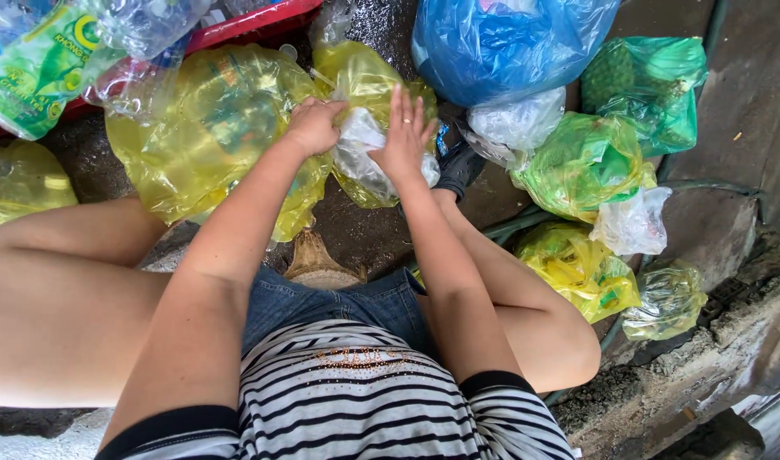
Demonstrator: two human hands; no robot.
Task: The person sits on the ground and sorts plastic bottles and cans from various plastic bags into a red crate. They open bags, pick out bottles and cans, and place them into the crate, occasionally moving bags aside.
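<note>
Far left, a green printed wrapper [37, 64] hangs off a red tray [237, 25], and below it a yellow bag [15, 183] sits half out of view on the wet ground [356, 230]. Moving in, a big yellow bag [203, 128] full of clear bottles bulges just left of the hands. Now the left hand [312, 125]: its fingers are curled tight, clamped on the left edge of a crumpled clear bag [360, 153]. That clear bag sits in the middle, in front of the knees, resting against a smaller yellow bag [369, 81] behind it. The right hand [404, 136] lies flat on the clear bag's right side, fingers straight and spread apart, pressing rather than gripping.

By the look of it, this is the squashing or gathering stage: one hand pins the bag, the other holds its mouth. The next move probably calls for the flat hand to close on the plastic so both hands can lift or twist it, and the film is slippery and wet, so a firm pinch matters.

Carrying on right: a dark shoe [458, 166] just past the right hand, a large blue bag [509, 43] at the far side, a white bag [518, 123] beneath it, then green bags [586, 162] and, nearer, more yellow ones [577, 268] beside a concrete kerb [731, 349].
</note>
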